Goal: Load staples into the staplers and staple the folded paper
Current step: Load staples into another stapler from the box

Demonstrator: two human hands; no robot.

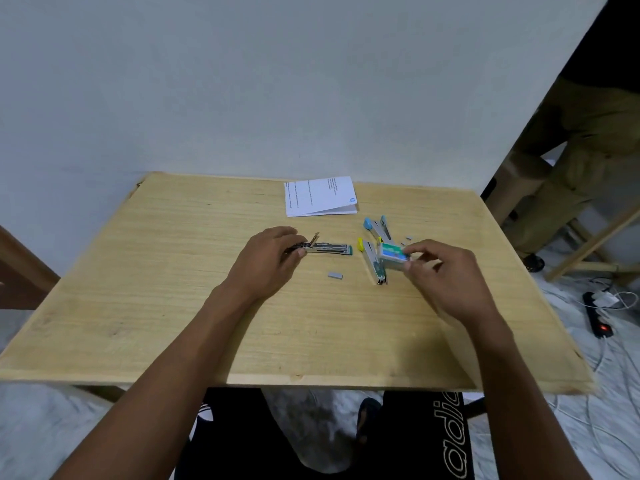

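Head view.

Staplers: three, all on the wooden table [173, 306], all swung open.
- Green stapler [325, 248]: lies flat near mid-table, metal magazine running left to right, green tip at its right end, a small metal arm raised at its left end.
- Yellow stapler [371, 263]: right of the green one, yellow cap at the far end, metal channel running toward the near edge.
- Blue stapler [377, 228]: just beyond the yellow one, blue cap to the left, splayed in a V.

Staple box [393, 258]: one, small, pale with a green and blue printed top, held just over the yellow stapler.

Loose staple strips: three seen. One grey strip [335, 275] lies between the green and yellow staplers, nearer the front edge. Two smaller pieces [408, 239] lie right of the blue stapler.

Folded paper [320, 196]: one white bundle with printed lines, at the far edge of the table, beyond the staplers and apart from them.

Hands:
- Left hand [268, 258]: fingers curled round the left end of the green stapler, gripping it against the table.
- Right hand [446, 275]: thumb and fingertips pinch the right end of the staple box.

Floor at right: one black power strip [597, 317], red light on, cables near it.
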